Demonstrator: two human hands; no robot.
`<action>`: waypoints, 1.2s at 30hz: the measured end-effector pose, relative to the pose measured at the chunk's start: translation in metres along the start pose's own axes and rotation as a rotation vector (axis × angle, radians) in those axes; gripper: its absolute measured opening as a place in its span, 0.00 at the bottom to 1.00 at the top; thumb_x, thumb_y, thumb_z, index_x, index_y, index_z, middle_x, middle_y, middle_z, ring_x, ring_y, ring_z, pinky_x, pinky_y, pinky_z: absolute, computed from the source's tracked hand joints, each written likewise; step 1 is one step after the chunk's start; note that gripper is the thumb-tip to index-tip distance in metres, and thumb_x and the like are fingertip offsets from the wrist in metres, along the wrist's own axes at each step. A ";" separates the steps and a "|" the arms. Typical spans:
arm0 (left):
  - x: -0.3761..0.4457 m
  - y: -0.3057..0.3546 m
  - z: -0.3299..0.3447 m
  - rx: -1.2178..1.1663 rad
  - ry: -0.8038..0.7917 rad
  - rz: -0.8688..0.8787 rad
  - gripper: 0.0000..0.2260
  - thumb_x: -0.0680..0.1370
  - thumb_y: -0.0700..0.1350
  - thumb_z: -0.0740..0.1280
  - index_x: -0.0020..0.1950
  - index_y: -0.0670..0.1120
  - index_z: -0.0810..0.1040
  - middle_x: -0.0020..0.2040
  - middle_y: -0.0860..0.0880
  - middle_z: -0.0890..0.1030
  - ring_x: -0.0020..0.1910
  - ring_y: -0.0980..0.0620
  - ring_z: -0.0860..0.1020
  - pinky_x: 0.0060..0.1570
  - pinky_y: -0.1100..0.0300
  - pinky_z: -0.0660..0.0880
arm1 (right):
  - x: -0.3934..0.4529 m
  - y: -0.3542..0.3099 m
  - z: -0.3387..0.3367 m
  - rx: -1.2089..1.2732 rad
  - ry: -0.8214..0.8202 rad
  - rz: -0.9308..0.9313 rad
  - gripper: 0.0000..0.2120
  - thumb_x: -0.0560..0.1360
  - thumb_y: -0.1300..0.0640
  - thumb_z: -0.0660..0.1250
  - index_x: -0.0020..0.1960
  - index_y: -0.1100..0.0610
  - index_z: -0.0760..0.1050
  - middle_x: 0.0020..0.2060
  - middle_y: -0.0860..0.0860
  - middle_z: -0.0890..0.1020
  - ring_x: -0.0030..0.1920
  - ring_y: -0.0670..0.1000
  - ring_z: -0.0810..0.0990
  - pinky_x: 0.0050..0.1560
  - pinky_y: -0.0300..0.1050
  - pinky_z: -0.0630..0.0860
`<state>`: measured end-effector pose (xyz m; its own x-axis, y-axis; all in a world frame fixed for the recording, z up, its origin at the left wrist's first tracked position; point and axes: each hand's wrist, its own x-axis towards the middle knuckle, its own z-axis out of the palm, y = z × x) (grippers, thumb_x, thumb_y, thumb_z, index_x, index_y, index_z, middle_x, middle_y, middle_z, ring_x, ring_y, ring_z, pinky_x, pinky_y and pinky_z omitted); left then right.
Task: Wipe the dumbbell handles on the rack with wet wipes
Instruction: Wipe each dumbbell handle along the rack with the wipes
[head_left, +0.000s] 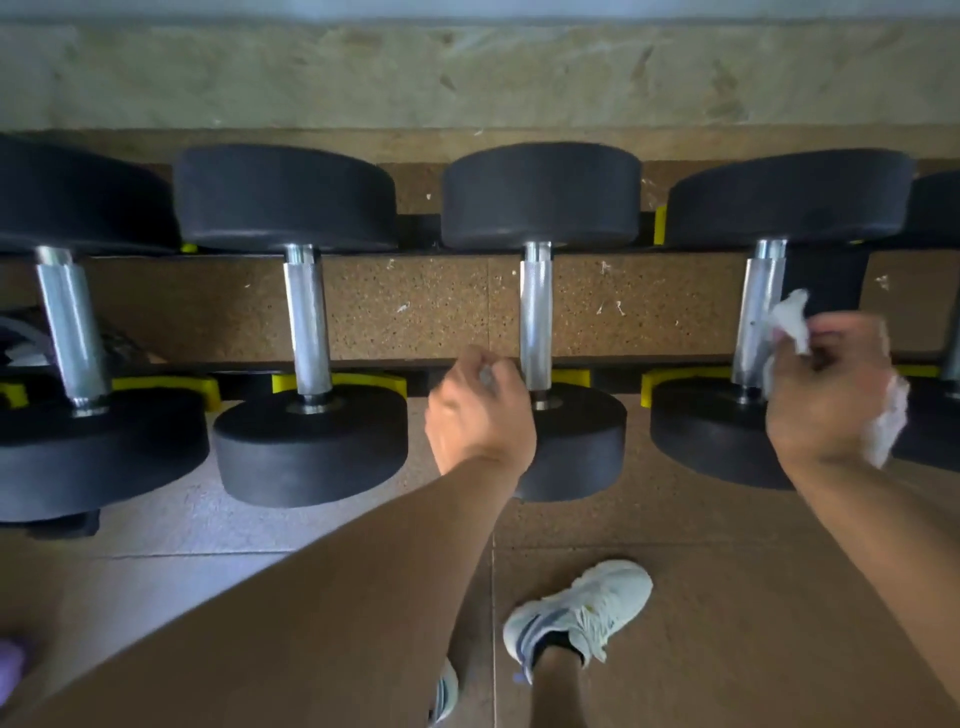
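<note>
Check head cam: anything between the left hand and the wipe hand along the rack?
In the head view, one dumbbell handle stands just right of the left hand; then bare speckled flooring to the right hand gripping the wet wipe.

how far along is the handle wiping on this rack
Done: cannot tell; no handle visibly looks wiped or wet. In hand: the right hand grips a crumpled wet wipe against the fourth dumbbell handle. The left hand, fingers curled, is beside the third handle. Whether the other handles remain is unclear.
</note>
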<state>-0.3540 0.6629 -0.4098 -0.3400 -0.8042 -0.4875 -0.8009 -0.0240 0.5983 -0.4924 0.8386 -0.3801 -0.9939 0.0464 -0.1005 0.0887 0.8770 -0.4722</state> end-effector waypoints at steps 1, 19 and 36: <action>0.000 -0.002 0.001 -0.008 0.007 0.001 0.10 0.79 0.47 0.57 0.46 0.50 0.78 0.41 0.47 0.81 0.43 0.43 0.77 0.43 0.51 0.74 | -0.003 -0.007 0.002 0.006 -0.040 -0.030 0.11 0.79 0.48 0.66 0.59 0.49 0.73 0.46 0.45 0.79 0.46 0.54 0.81 0.41 0.46 0.76; 0.003 -0.008 0.007 -0.066 0.088 0.017 0.14 0.74 0.50 0.54 0.40 0.48 0.78 0.36 0.48 0.81 0.38 0.45 0.75 0.38 0.55 0.69 | -0.041 -0.079 0.067 0.076 -0.835 0.015 0.07 0.81 0.61 0.62 0.55 0.52 0.74 0.46 0.51 0.82 0.42 0.50 0.81 0.38 0.45 0.80; 0.003 -0.011 0.009 -0.064 0.099 0.034 0.13 0.77 0.48 0.56 0.39 0.49 0.77 0.35 0.50 0.79 0.37 0.47 0.73 0.37 0.57 0.63 | -0.054 -0.081 0.042 0.205 -0.502 -0.228 0.05 0.82 0.58 0.60 0.54 0.48 0.70 0.41 0.39 0.77 0.35 0.40 0.78 0.28 0.31 0.70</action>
<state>-0.3503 0.6662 -0.4237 -0.3139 -0.8598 -0.4027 -0.7557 -0.0304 0.6542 -0.4435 0.7445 -0.3734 -0.8409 -0.4085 -0.3551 -0.0629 0.7254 -0.6855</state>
